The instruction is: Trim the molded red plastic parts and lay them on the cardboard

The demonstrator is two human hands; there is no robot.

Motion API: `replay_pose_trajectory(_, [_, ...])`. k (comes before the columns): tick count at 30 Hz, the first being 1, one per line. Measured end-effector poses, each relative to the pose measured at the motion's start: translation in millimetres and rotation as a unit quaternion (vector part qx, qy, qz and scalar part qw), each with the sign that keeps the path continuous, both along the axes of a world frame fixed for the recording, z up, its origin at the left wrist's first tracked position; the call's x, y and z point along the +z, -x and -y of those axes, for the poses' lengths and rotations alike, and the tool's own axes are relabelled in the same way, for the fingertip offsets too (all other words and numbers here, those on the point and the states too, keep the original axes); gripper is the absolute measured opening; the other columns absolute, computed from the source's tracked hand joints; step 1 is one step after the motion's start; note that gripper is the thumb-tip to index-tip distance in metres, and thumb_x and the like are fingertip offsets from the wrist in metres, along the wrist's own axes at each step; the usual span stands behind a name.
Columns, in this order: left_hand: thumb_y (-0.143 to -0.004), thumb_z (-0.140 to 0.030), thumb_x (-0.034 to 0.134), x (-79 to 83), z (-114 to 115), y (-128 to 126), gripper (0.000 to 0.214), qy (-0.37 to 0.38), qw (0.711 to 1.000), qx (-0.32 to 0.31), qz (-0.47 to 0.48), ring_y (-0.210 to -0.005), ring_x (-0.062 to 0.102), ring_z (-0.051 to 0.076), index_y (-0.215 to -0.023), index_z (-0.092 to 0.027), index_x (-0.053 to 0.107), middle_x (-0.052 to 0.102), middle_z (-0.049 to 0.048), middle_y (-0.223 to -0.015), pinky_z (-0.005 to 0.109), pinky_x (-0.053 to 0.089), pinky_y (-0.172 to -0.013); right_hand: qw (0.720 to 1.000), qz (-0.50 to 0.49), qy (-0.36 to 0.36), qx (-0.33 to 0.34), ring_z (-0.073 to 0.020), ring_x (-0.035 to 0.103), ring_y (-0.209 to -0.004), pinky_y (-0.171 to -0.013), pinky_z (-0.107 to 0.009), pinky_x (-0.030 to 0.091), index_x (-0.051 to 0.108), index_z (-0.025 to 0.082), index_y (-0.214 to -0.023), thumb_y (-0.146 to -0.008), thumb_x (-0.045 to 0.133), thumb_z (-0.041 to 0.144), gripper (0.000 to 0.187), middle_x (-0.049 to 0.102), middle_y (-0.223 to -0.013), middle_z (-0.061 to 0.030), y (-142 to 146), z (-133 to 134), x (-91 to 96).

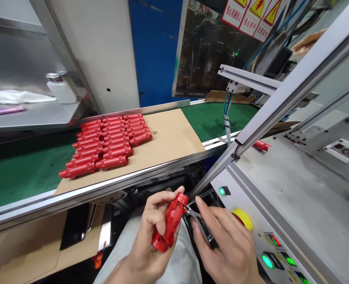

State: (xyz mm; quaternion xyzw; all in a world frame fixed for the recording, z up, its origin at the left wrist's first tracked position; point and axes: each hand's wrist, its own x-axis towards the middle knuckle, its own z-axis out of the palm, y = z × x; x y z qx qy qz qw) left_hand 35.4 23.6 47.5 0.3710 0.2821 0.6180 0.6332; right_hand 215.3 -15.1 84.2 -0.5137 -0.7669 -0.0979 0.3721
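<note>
My left hand point(150, 232) is wrapped round a red plastic tube-shaped housing point(172, 221), which is tilted with its upper end away from me. In my right hand point(224, 240) is a pair of small metal nippers point(202, 225), gripped by the handles. Their jaws meet the housing's side near its upper end; the exact contact is too small to make out. Both hands are above my lap. Beyond them, several similar red housings point(112, 140) lie in rows on a cardboard sheet point(171, 122).
The cardboard rests on a green conveyor belt point(215, 118) with a metal edge. A slanted aluminium post point(280, 90) rises at right, near a control panel with lit buttons point(267, 261). Another red part point(262, 145) lies on the grey machine table point(304, 189). A dark phone-like object point(75, 228) sits lower left.
</note>
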Motion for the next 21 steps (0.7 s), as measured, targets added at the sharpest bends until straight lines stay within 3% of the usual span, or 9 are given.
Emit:
replay_pose_trajectory(7, [-0.075, -0.010, 0.089, -5.9, 3.6, 2.0, 0.035, 0.103, 0.994, -0.003, 0.028, -0.149, 0.058, 0.032, -0.057, -0.020, 0.061, 0.067, 0.0028, -0.121, 0.027, 0.064, -0.098, 0.999, 0.051, -0.003, -0.004, -0.0221, 0.071, -0.087, -0.083, -0.037, 0.058, 0.062, 0.014, -0.156, -0.099, 0.073, 0.010, 0.058, 0.078, -0.105, -0.0098, -3.5, 1.7, 3.7])
replay_pose_trajectory(14, [-0.079, -0.003, 0.084, -8.9, 3.9, -0.7, 0.037, 0.039, 0.999, 0.006, 0.012, -0.144, 0.064, 0.029, -0.055, -0.020, 0.062, 0.068, -0.0011, -0.117, 0.028, 0.065, -0.100, 0.998, 0.059, 0.019, 0.004, -0.0209, 0.069, -0.083, -0.081, -0.036, 0.056, 0.063, 0.013, -0.154, -0.101, 0.069, 0.007, 0.053, 0.076, -0.098, -0.0081, -6.4, -1.2, 2.7])
replay_pose_trajectory(19, [-0.084, 0.001, 0.080, -10.8, 2.3, -1.8, 0.035, 0.005, 1.000, 0.000, 0.000, -0.144, 0.065, 0.024, -0.063, -0.021, 0.063, 0.069, -0.0021, -0.120, 0.014, 0.063, -0.077, 0.998, 0.039, 0.038, 0.028, -0.0198, 0.068, -0.083, -0.080, -0.035, 0.055, 0.061, 0.014, -0.155, -0.102, 0.069, 0.006, 0.055, 0.076, -0.100, -0.0078, -12.1, -3.8, -4.4])
replay_pose_trajectory(21, [-0.084, 0.004, 0.078, -10.5, 1.2, -2.2, 0.035, -0.023, 1.000, 0.004, -0.016, -0.143, 0.067, 0.023, -0.066, -0.021, 0.062, 0.069, -0.0030, -0.121, 0.013, 0.062, -0.077, 0.998, 0.031, 0.041, 0.036, -0.0194, 0.067, -0.083, -0.081, -0.034, 0.055, 0.060, 0.014, -0.156, -0.102, 0.068, 0.006, 0.055, 0.076, -0.101, -0.0076, -14.3, -4.5, -6.2])
